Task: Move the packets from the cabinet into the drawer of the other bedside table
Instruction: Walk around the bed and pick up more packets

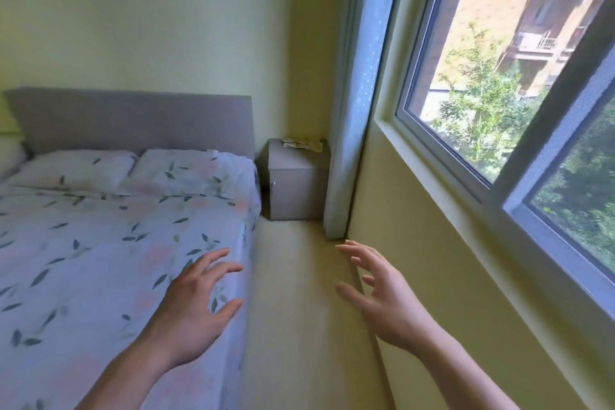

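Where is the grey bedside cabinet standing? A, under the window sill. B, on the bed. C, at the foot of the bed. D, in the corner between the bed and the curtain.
D: the bedside cabinet stands between the bed and the curtain, its door closed.

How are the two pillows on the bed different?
The left pillow lies flatter, while the right pillow looks puffier. The left pillow sits further from the bedside table; the right pillow is next to it. The right pillow shows more leaf prints. Both are pale with a leaf pattern and lie below the grey headboard.
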`<control>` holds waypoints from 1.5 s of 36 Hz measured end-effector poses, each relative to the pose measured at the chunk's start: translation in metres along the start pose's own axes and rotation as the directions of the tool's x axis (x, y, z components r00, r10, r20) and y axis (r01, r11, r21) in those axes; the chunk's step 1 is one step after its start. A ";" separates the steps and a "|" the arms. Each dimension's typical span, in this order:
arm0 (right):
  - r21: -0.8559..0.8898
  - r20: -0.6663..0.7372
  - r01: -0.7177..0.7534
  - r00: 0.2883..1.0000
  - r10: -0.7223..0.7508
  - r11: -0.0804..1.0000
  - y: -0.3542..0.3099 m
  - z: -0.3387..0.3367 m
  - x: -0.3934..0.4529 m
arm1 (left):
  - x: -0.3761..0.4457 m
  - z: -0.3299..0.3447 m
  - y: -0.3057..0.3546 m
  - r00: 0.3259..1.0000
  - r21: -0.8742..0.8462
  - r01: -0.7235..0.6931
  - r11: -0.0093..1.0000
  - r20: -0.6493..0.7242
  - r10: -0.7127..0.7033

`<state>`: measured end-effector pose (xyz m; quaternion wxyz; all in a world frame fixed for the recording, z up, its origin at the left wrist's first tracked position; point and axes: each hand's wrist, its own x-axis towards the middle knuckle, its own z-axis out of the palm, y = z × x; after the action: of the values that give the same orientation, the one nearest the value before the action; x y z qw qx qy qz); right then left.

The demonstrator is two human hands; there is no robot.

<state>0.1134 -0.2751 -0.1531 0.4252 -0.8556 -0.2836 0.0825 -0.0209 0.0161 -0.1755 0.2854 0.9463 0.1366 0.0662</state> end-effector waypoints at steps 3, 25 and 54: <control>0.007 -0.015 -0.001 1.000 0.001 1.000 0.009 -0.007 0.059 | 0.056 0.000 -0.006 1.000 -0.014 0.002 1.000 -0.003 -0.002; 0.092 0.032 -0.023 0.999 0.020 0.995 0.135 -0.059 0.442 | 0.469 0.024 0.020 0.999 0.009 -0.044 0.999 0.029 0.044; 0.027 0.213 -0.138 0.968 0.129 0.990 0.229 -0.013 0.948 | 0.931 0.008 -0.156 0.990 0.036 0.121 0.992 0.072 -0.123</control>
<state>0.9962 0.1337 -0.2270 0.4039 -0.8501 -0.2672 0.2069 0.8343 0.4120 -0.2254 0.2790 0.9423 0.1845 0.0113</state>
